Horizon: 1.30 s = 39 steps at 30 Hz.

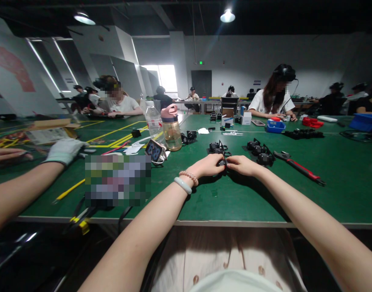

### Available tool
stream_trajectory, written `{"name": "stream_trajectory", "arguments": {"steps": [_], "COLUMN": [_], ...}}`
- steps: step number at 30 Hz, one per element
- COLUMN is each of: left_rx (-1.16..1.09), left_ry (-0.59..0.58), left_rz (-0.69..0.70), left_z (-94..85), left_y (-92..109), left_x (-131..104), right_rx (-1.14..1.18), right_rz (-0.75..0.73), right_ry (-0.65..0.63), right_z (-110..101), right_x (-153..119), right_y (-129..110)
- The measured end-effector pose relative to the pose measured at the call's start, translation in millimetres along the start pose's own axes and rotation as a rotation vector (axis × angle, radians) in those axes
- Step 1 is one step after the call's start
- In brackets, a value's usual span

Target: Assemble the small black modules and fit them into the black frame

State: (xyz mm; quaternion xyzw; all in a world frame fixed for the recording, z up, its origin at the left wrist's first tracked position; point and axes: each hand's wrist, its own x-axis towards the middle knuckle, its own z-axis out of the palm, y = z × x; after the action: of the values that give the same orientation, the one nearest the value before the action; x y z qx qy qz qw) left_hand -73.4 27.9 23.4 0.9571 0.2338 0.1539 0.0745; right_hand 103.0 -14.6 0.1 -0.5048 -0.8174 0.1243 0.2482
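My left hand (208, 165), with a pale bangle and a beaded bracelet at the wrist, is closed on a small black part (223, 162) above the green table. From the other side, my right hand (243, 165) pinches the same part, its fingertips nearly meeting the left ones. The fingers cover much of the part, so its exact kind is hidden. Just beyond the hands sit similar black pieces (215, 147). A row of black parts with upright plates (259, 152) lies right of them. An adjustable wrench (302, 168) with a red and black handle rests farther right.
Left of my hands stand a small digital clock (154, 151), a drink bottle with pink lid (171, 127) and a clear plastic bottle (152, 119). A co-worker's gloved hand (64, 151) is at far left. Across the table are a blue bin (276, 127) and red parts (313, 122).
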Motion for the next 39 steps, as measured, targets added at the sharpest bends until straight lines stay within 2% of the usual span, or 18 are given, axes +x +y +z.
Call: {"name": "stream_trajectory", "arguments": {"steps": [7, 14, 39], "left_rx": [0.002, -0.037, -0.054], "left_ry": [-0.012, -0.003, 0.003], "left_rz": [-0.021, -0.001, 0.009], "left_z": [0.3, 3.1, 4.9], "left_y": [-0.4, -6.7, -9.6], "left_x": [0.3, 1.2, 1.1], "right_rx": [0.015, 0.1, 0.132], "right_rz": [0.018, -0.046, -0.075], "right_ry": [0.014, 0.075, 0.077], "right_z": [1.7, 4.8, 5.3], "right_x": [-2.9, -6.3, -4.8], "right_y": [-0.2, 1.7, 4.0]}}
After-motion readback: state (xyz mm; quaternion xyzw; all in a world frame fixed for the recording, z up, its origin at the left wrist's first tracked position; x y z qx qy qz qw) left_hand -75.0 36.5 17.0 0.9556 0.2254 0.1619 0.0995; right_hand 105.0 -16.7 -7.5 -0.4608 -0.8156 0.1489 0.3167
